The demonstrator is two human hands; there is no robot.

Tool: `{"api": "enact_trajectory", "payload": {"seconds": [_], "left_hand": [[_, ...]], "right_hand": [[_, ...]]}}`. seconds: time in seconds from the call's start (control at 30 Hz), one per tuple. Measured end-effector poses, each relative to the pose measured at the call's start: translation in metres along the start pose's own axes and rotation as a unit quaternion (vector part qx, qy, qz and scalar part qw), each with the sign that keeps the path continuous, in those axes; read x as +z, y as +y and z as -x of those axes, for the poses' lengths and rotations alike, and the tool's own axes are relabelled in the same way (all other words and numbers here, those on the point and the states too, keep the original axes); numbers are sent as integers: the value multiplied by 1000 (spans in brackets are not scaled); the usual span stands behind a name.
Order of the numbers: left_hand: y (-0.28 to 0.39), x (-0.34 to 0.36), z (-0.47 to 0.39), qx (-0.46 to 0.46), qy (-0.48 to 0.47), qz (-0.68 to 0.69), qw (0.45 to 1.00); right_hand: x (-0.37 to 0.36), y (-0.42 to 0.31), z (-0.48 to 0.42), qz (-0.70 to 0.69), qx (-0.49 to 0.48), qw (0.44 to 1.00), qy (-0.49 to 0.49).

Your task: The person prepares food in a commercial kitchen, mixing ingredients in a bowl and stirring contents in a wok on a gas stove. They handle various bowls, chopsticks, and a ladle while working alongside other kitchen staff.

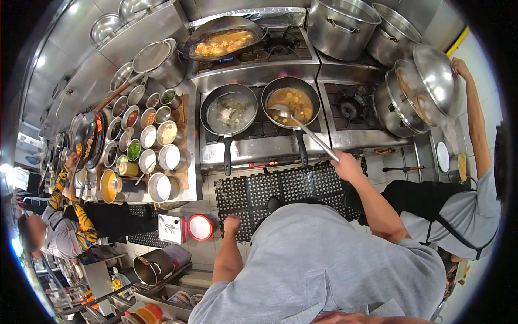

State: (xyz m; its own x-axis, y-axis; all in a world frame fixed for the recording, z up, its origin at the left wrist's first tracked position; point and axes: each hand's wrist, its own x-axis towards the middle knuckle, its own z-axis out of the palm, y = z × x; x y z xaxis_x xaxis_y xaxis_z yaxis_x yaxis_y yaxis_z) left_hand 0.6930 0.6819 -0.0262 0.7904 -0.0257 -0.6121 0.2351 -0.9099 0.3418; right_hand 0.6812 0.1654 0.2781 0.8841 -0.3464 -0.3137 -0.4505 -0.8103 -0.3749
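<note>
My right hand point(348, 167) grips the handle of a steel ladle point(313, 137). The ladle's bowl dips into a brown soup with yellowish chunks in the right-hand black frying pan point(291, 99). Beside it on the stove, another black frying pan point(229, 109) holds a pale, cloudy liquid with whitish and dark green bits. Both pan handles point towards me. My left hand point(232, 224) hangs low at my side, fingers curled, with nothing visible in it. It is over the floor near a red-rimmed white bucket point(200, 227).
Behind the pans, a wok point(224, 40) holds food in oil. Steel seasoning pots point(159, 187) crowd the left counter. At right, a co-worker's hand point(461, 68) holds a domed lid point(435, 79) over a steaming pot point(398, 109). Another co-worker point(73, 227) handles a wok at far left.
</note>
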Motion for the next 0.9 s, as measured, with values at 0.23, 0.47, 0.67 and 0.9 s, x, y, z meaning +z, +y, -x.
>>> {"api": "enact_trajectory", "payload": {"seconds": [0.23, 0.47, 0.67, 0.9], "left_hand": [[-37, 36, 50, -59, 13, 13, 998], [5, -15, 95, -25, 142, 99, 985], [95, -148, 120, 82, 388, 265, 879], [107, -248, 96, 67, 412, 135, 899]], "right_hand": [[13, 25, -11, -33, 17, 997, 61], [12, 36, -12, -125, 38, 990, 52], [45, 65, -12, -169, -8, 982, 88], [81, 81, -8, -176, -18, 977, 117]]}}
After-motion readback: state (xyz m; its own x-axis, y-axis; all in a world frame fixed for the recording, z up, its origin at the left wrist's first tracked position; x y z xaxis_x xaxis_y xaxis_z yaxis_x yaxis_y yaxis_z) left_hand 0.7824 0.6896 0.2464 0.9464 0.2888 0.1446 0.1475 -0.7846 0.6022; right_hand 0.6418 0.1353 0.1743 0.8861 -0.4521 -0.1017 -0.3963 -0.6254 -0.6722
